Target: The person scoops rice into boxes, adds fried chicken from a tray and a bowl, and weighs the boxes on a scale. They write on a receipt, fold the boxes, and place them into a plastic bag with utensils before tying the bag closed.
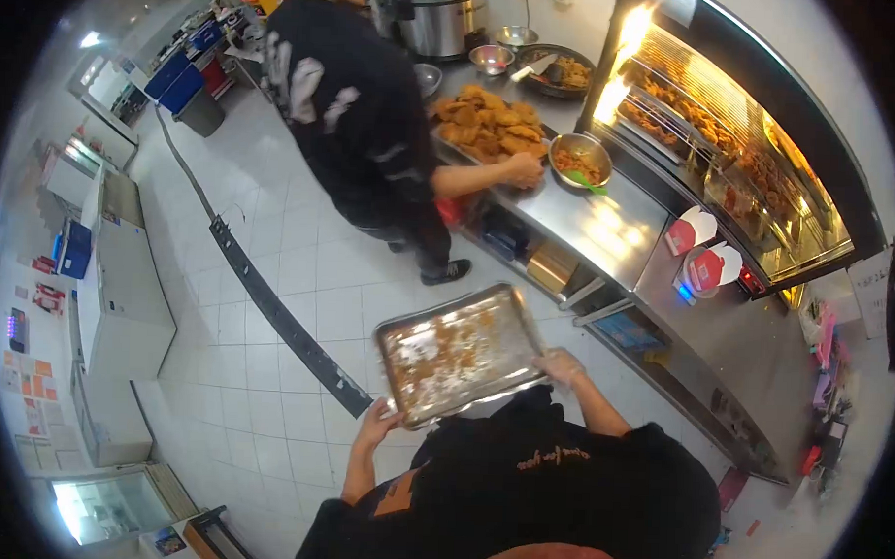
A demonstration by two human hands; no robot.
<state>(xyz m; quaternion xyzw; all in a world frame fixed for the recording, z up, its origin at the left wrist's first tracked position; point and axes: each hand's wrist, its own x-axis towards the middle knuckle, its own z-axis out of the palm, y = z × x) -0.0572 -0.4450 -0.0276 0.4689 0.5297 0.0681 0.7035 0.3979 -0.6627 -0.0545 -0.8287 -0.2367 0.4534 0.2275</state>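
A shallow metal tray (510,331) is held level in front of my body, its bottom scattered with orange-brown crumbs and shiny grease. My left hand (377,422) grips its near left corner. At the right edge, my right hand (560,366) is closed around the rim. The fingers beneath the tray are partly hidden from me.
A co-worker (345,108) stands ahead at a steel counter (607,221), a hand near piled fried food (487,123) and a metal bowl (580,146). A lit food display case (729,132) and red-and-white cartons (714,267) are right. A dark floor strip (270,293) crosses the tiles.
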